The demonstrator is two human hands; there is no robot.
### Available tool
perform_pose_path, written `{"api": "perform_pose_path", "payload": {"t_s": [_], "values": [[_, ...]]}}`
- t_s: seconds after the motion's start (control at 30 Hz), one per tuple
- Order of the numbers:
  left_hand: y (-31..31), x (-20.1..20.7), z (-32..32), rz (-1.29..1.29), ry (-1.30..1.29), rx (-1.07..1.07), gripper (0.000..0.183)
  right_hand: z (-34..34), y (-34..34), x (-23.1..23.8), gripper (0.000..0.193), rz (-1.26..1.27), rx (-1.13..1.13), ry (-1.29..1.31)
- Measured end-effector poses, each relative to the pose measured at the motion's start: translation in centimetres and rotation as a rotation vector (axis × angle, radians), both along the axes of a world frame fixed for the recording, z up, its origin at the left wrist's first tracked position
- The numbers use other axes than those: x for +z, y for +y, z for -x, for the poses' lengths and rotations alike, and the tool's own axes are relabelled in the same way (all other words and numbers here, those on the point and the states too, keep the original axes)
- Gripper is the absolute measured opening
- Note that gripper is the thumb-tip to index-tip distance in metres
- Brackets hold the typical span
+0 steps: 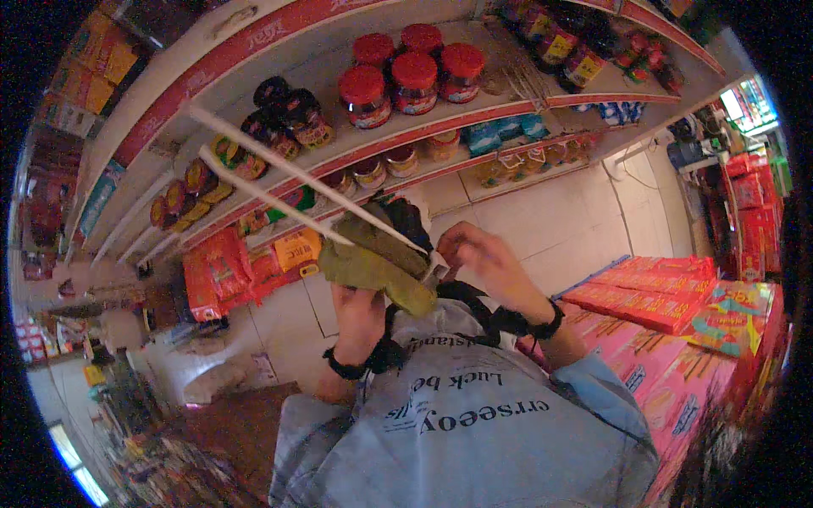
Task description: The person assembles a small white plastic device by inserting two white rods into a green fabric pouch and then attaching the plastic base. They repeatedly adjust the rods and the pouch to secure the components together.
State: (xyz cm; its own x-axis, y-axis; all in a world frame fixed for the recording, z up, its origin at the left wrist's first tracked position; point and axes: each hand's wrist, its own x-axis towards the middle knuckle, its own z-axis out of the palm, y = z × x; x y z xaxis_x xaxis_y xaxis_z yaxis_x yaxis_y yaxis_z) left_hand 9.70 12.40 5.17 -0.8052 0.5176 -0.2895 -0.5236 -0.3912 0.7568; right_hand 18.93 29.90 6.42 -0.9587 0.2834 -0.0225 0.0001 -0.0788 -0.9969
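Observation:
In front of my chest, my left hand (360, 315) holds a bunched olive-green cloth (377, 267) from below; the cloth hides most of its fingers. Two long, thin white stick-like pieces (288, 169) run from the cloth up toward the far left. What they belong to is unclear. Just right of the cloth, my right hand (487, 261) has its fingers curled in, slightly blurred. Its fingertips are close to a small pale piece (437, 269) where the white lengths end. A dark bundle (406, 222) shows behind the cloth. Both wrists wear black bands.
Ahead stands a shelf (500, 110) with red-lidded jars (415, 83), dark jars (296, 117) and smaller jars below. Red packages (222, 271) lie low at the left. Close on my right is a stack of pink cartons (660, 364) topped by red boxes (652, 292).

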Motion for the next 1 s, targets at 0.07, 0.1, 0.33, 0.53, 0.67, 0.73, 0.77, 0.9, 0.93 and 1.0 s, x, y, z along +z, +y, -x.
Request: {"api": "perform_pose_path", "payload": {"t_s": [0.07, 0.1, 0.33, 0.53, 0.67, 0.73, 0.77, 0.9, 0.93, 1.0], "values": [[-0.8, -0.9, 0.1, -0.057, -0.030, 0.038, 0.038, 0.4, -2.4, 1.4, 0.025, 0.108, -0.049, -0.036], [-1.4, -1.6, 0.3, -0.079, -0.007, 0.043, 0.039, 0.8, -2.9, 1.7, 0.025, 0.105, -0.061, -0.029], [-4.6, -0.1, 2.7, -0.113, -0.046, 0.090, 0.044, 1.9, -6.3, 2.2, 0.018, 0.151, -0.131, -0.150], [-8.7, 0.1, 8.7, 0.309, 0.693, 0.419, 0.054, -0.4, -5.6, 2.6, 0.019, 0.212, -0.196, -0.160], [-9.9, 1.0, 9.2, 0.696, 1.151, 0.485, 0.054, -1.1, -5.6, 2.8, 0.027, -0.101, -0.276, 0.026], [-10.2, 0.9, 9.3, 0.739, 1.214, 0.486, 0.054, -1.0, -5.7, 3.3, 0.030, -0.227, -0.286, 0.080], [-10.2, 0.9, 9.3, 0.761, 1.248, 0.486, 0.054, -1.0, -5.7, 3.6, 0.032, -0.262, -0.284, 0.081], [-10.0, 0.6, 9.6, 0.816, 1.340, 0.495, 0.054, -0.7, -5.3, 4.3, 0.036, -0.348, -0.262, 0.054], [-9.8, 0.3, 9.5, 0.744, 1.164, 0.463, 0.054, -0.7, -5.2, 4.4, 0.036, -0.348, -0.259, 0.055], [-9.0, 0.6, 9.2, 0.673, 0.991, 0.433, 0.055, -0.7, -5.0, 4.9, 0.040, -0.392, -0.287, 0.039]]}}
